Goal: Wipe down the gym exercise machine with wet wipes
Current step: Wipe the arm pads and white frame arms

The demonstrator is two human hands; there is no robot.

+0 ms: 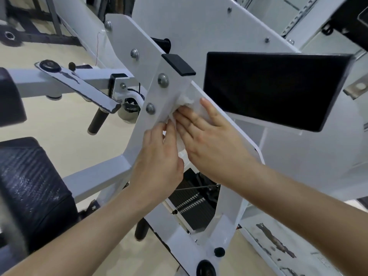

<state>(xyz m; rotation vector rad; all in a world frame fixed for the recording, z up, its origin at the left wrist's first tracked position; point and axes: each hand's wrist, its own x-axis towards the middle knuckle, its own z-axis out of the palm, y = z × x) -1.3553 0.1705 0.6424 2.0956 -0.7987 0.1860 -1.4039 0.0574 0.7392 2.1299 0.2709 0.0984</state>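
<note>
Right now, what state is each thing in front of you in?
wet wipe, crumpled, pressed on the frame.
right hand, flat, pressing the wipe.
left hand, pinching the wipe's lower end.
white frame, being wiped.
lever arm, paint chipped.
black pad, untouched.

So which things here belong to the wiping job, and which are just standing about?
Job: wet wipe, white frame plate under it, left hand, right hand.
Standing about: black rectangular pad, weight stack, black seat cushion, black grip handle.
</note>
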